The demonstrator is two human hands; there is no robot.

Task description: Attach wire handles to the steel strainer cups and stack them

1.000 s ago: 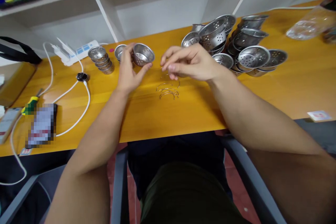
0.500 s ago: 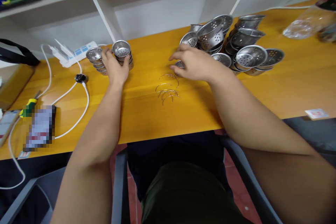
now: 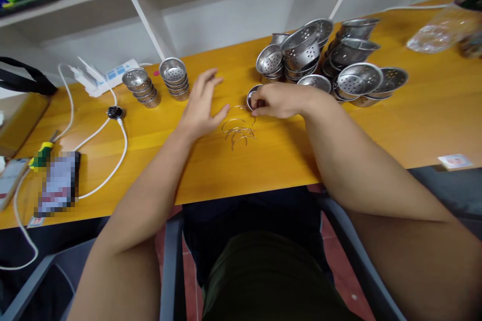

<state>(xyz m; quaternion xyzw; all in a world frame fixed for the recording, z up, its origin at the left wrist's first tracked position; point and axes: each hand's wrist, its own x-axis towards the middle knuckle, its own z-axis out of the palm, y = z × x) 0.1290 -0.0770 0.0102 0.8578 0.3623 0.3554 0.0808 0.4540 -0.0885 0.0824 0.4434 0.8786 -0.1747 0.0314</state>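
Observation:
My right hand [image 3: 280, 99] has its fingers closed on the rim of a small metal cup [image 3: 250, 96], partly covered by the fingers. My left hand [image 3: 203, 105] hovers over the table with fingers spread and nothing in it. Between and in front of the hands lie several thin curved wires [image 3: 239, 133]. To the left of my left hand stand two stacks of perforated metal cups, a nearer-to-hand stack [image 3: 173, 77] and a slightly tilted stack [image 3: 141, 88]. Beyond my right hand is a pile of perforated metal cups and bowls [image 3: 301, 50].
More metal strainer bowls [image 3: 359, 80] are heaped at the right. At the left are a white power strip [image 3: 116, 77], white cables, a screwdriver [image 3: 42, 154] and a pixelated dark-edged object [image 3: 58, 183]. A clear plastic bottle [image 3: 433, 35] lies far right. White shelving [image 3: 233, 15] rises behind.
My left hand has left the cup stacks and moved right, opening. My right hand has lowered slightly and closed on the small cup, which now appears tilted.

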